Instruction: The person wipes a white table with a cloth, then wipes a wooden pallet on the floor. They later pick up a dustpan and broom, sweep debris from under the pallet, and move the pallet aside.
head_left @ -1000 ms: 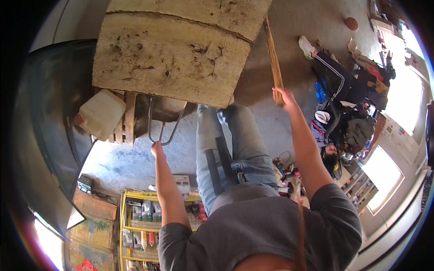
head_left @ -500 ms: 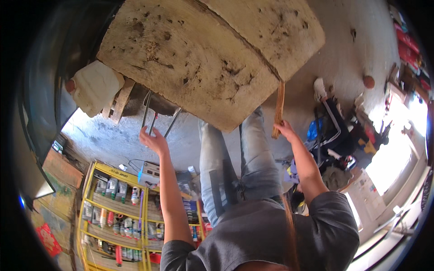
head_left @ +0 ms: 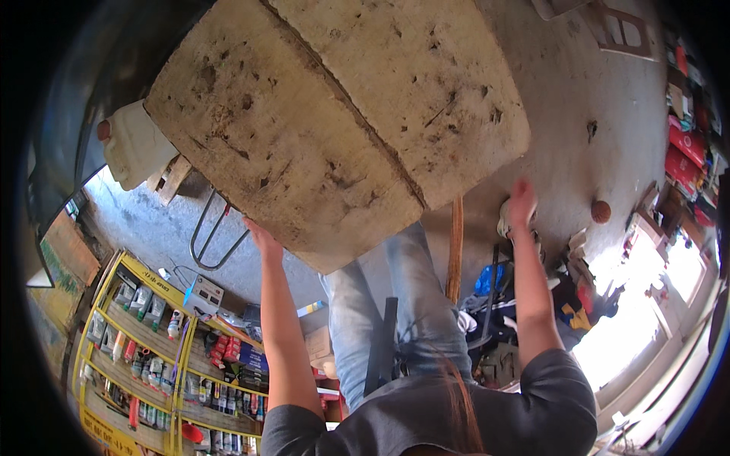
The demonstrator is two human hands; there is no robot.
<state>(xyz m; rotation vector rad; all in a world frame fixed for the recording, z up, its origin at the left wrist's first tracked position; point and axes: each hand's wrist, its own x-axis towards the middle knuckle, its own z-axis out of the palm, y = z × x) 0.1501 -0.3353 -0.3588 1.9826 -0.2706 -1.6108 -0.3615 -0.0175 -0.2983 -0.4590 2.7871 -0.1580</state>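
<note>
2 bare hands are raised against a big rough slab (head_left: 334, 121), a pale, pitted block with a seam running through it from the upper middle of the frame down toward the centre. It fills the upper centre of the picture and tilts, its long axis running from the left edge of the frame up toward the upper right. The left hand (head_left: 262, 237) sits at the slab's lower edge, left of centre, pressed up against the underside; whether its fingers curl round the edge cannot be told. The right hand (head_left: 521, 201) is lifted right of centre, open with fingers apart, just off the slab's right corner and seemingly not touching it. So the hands stand well apart, with the slab lying above and between them, and the left is the nearer one, already in contact. A wooden stick (head_left: 455, 251) hangs upright between the arms, below the slab. A white plastic jug (head_left: 133, 144) rests at the upper left beside the slab, a bent metal rod (head_left: 213, 239) lies below it, and yellow shelves (head_left: 144, 334) of small goods fill the lower left.
</note>
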